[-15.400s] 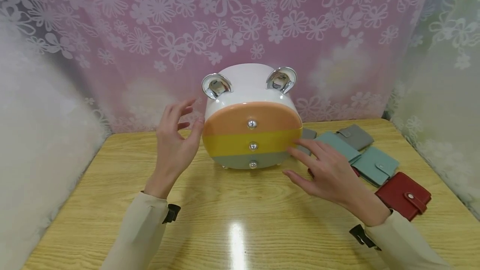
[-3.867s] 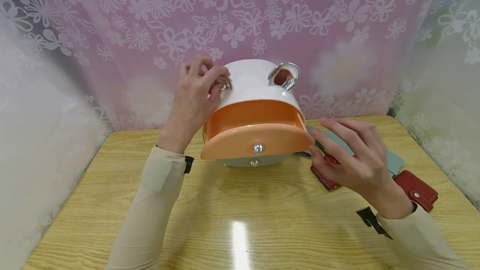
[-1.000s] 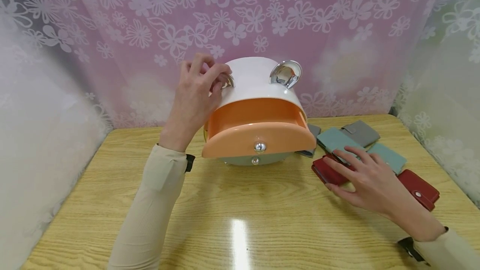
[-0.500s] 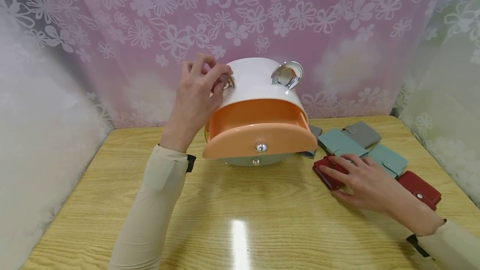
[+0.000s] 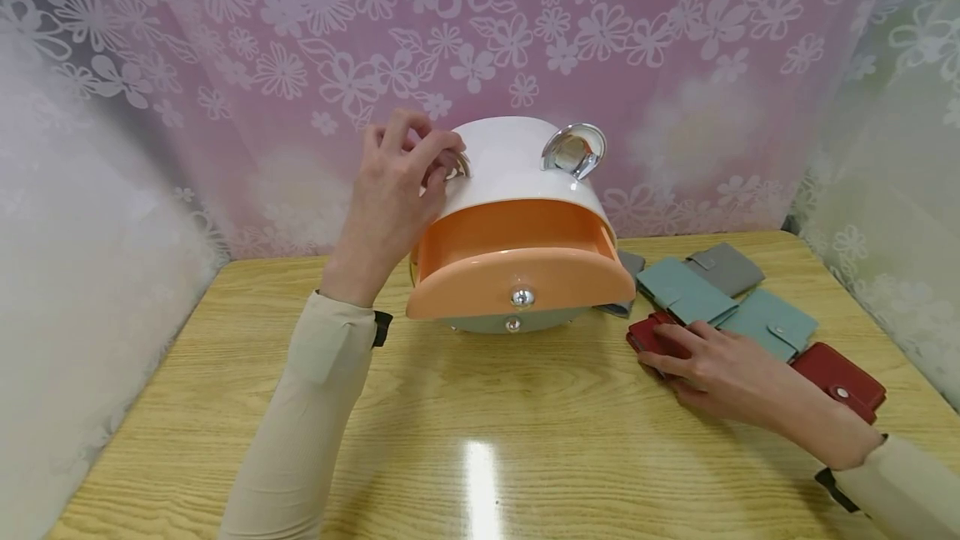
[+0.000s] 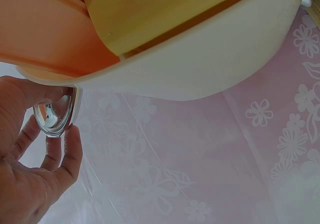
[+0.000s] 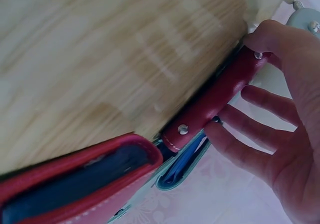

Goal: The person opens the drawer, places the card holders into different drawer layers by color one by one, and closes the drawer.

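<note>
In the head view, the left hand [image 5: 390, 194] holds the left chrome ear [image 5: 462, 163] of a white animal-shaped drawer box [image 5: 506, 152], its fingers curled round the metal. The box's orange drawer [image 5: 480, 286] is pulled out toward the near side, above a pale green drawer [image 5: 551, 321]. At right, the right hand [image 5: 731, 377] grips a red wallet [image 5: 654, 333] lying on the wooden table [image 5: 480, 407], right of the box. Farther back lie two teal wallets [image 5: 686, 288] and a gray wallet [image 5: 727, 269]; another gray one is partly hidden behind the drawer. A second red wallet [image 5: 840, 377] lies farther right.

The left wrist view shows the thumb and fingertips on opposite sides of the ear, and a yellow drawer [image 6: 160, 14] that the orange front mostly hides from the head camera.

The right wrist view shows the thumb on one side of the gripped wallet and the fingers on the other, two metal snaps [image 7: 183, 129] along its edge, and the second wallet's dark interior.
</note>
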A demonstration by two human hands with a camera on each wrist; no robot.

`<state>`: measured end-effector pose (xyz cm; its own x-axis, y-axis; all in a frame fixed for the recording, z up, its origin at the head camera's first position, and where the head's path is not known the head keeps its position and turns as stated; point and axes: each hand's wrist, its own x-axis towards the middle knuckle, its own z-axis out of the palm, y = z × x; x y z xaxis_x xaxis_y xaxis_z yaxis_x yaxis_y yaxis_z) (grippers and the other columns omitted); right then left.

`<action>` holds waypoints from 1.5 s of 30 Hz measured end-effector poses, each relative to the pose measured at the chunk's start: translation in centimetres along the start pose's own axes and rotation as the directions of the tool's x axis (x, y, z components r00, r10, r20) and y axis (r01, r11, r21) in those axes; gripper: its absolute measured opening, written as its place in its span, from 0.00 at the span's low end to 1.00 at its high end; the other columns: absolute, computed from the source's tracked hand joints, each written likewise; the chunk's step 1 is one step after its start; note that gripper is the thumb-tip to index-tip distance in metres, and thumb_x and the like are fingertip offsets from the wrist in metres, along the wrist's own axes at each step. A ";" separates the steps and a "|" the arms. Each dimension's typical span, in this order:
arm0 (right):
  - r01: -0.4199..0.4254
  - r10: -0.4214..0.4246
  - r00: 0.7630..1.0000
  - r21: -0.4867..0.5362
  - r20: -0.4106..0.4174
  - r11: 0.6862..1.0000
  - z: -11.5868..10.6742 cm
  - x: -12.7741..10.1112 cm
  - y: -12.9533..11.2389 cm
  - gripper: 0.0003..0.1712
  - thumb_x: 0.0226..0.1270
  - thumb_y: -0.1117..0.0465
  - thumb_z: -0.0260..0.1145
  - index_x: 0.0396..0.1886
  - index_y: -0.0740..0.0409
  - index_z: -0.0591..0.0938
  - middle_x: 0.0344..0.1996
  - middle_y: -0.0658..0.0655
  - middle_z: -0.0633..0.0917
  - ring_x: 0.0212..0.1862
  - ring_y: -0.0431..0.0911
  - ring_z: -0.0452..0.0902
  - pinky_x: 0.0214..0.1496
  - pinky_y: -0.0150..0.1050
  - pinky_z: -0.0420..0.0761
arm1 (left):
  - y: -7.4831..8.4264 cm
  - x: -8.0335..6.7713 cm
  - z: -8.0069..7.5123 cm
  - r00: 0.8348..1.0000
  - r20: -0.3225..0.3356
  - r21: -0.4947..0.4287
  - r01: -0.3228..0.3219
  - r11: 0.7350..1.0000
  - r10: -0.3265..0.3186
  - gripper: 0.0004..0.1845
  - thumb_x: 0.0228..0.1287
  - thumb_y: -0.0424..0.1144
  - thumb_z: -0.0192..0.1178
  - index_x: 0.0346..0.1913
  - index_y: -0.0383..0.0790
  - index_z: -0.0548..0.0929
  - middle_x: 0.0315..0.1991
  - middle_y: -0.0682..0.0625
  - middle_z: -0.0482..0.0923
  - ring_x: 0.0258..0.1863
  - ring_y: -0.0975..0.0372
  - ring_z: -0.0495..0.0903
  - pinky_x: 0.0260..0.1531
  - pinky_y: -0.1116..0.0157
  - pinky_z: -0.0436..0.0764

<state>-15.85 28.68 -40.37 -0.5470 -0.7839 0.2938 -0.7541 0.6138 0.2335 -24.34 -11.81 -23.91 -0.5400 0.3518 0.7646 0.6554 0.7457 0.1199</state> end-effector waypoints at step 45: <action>-0.164 0.169 0.971 0.042 -0.168 0.985 -2.9 -0.1 0.2 0.19 0.54 0.60 0.73 0.47 0.53 0.84 0.34 0.53 0.81 0.31 0.47 0.74 0.22 0.37 0.70 | 0.1 0.0 0.1 1.000 0.015 0.021 0.021 1.000 -0.021 0.11 0.70 0.29 0.57 0.50 0.43 0.84 0.51 0.40 0.71 0.47 0.47 0.70 0.48 0.54 0.72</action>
<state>-14.88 29.14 -37.66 -0.5977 -0.6415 0.4809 -0.6686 0.7298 0.1426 -24.33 -11.71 -23.99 -0.5620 0.3445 0.7520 0.6328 0.7645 0.1227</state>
